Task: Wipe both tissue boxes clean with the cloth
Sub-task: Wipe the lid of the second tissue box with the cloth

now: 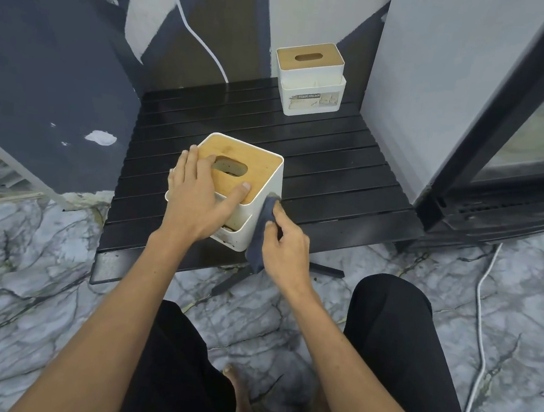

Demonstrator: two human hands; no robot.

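Two boxes: both white with wooden lids that have an oval slot, standing well apart on the black slatted bench point(335, 165).
Near box point(259, 184): at the bench's front, turned corner-on toward the person, upright.
Far box point(311, 79): at the bench's back right, against the wall, with a printed label facing forward; no hand touches it.
Left hand point(198, 194): lies flat on the near box, palm over its left edge, fingers point(204, 165) straight across the wooden lid beside the slot, thumb stretched along the lid's front edge; it presses down and grips nothing.
Right hand point(284, 247): fingers curled round the cloth, pinching it against the near box's right-front side.
Cloth point(265, 225): dark grey, bunched; its upper end touches the box wall just under the lid's corner, its lower end hangs past the bench's front edge.
Floor point(39, 265): grey marbled tiles; a white cable point(482, 328) trails along it at the right.
Person: black trousers, knees either side of the view, bare feet below.
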